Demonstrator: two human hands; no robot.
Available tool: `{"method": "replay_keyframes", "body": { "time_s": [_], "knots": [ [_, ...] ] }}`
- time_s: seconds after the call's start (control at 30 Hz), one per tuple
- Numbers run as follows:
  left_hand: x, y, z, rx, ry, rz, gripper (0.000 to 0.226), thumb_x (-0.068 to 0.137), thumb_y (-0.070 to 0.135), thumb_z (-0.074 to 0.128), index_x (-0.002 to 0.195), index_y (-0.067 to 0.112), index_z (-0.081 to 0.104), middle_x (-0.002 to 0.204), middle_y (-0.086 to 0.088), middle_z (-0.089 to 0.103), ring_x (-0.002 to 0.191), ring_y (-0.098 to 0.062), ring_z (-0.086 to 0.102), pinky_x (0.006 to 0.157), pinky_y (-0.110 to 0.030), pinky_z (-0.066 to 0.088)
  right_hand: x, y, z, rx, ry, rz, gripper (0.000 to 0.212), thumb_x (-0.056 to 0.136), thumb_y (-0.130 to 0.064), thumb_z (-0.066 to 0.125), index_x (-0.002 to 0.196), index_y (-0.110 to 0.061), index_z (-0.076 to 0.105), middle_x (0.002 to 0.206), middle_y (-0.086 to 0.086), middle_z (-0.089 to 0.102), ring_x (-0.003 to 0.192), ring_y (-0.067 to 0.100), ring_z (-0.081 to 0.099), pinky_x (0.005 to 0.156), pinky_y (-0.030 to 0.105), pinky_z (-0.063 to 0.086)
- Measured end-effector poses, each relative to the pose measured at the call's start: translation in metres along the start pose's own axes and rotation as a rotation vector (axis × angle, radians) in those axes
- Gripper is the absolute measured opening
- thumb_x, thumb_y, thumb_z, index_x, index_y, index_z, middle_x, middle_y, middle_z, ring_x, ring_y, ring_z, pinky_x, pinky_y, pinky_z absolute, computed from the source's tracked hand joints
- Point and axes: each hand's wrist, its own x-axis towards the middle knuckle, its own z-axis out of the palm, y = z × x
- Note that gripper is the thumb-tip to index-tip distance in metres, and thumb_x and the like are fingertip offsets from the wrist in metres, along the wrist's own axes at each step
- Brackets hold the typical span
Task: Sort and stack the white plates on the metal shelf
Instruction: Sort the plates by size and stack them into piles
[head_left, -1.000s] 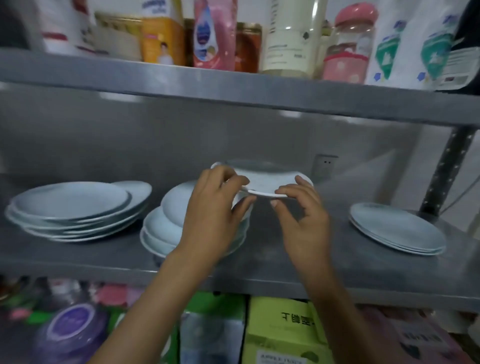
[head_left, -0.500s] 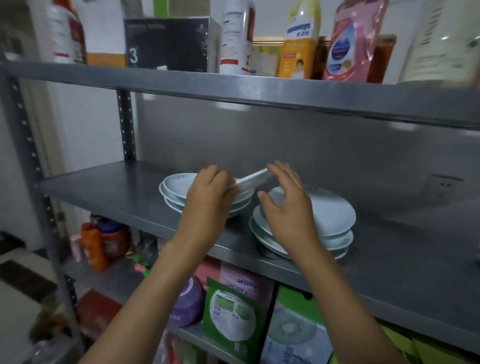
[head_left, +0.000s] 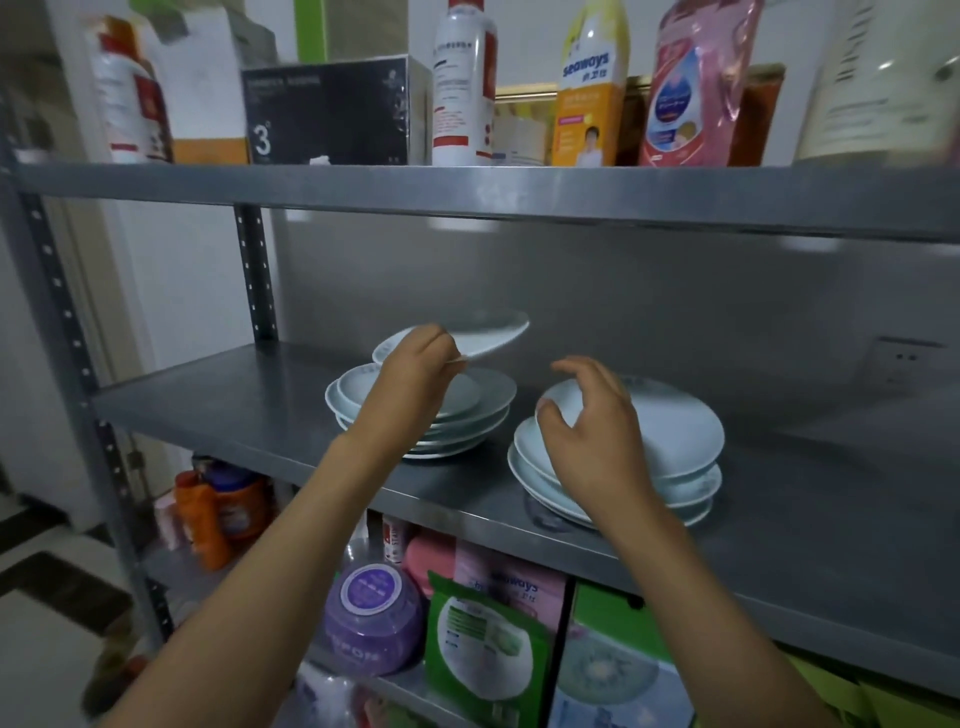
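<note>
We are holding one white plate in the air above the left stack on the metal shelf.

Our left hand is pinching that plate's near rim, holding it tilted. Our right hand is hovering unclenched, fingers curled, grasping nothing, over the right stack; we cannot tell whether it is touching.

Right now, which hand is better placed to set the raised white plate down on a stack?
The left hand. It already pinches the raised white plate directly above the left stack of white plates. The right hand is open and empty over the right stack.
</note>
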Motion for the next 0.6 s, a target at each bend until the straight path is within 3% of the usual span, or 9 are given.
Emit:
{"method": "replay_keyframes", "body": {
  "time_s": [0.17,0.43,0.6],
  "knots": [
    [-0.009,-0.008,0.023,0.019,-0.105,0.026,0.032,0.084,-0.001,0.068,0.064,0.007,0.044,0.072,0.002,0.039,0.066,-0.016,0.036,0.063,-0.022,0.022,0.001,0.013,-0.008,-0.036,0.006,0.023,0.029,0.087,-0.013,0.058,0.116,-0.017,0.059,0.128,-0.007,0.051,0.126,0.011,0.042,0.101,0.016,0.027],
    [-0.032,-0.013,0.038,0.157,-0.221,0.025,0.024,0.083,-0.002,0.063,0.068,0.008,0.048,0.076,-0.007,0.049,0.072,-0.023,0.044,0.056,-0.043,0.042,-0.006,0.03,-0.014,-0.048,0.031,0.084,0.023,0.087,-0.012,0.059,0.109,-0.018,0.061,0.11,-0.017,0.047,0.119,0.009,0.046,0.092,0.008,0.027],
    [-0.048,-0.015,0.042,0.241,-0.22,-0.054,0.018,0.089,0.006,0.06,0.075,0.009,0.049,0.081,-0.007,0.049,0.073,-0.024,0.043,0.052,-0.041,0.04,-0.012,0.038,-0.011,-0.053,0.007,0.12,0.024,0.088,-0.012,0.059,0.111,-0.016,0.061,0.114,-0.016,0.044,0.124,0.01,0.044,0.098,0.013,0.025]
  ]
}}
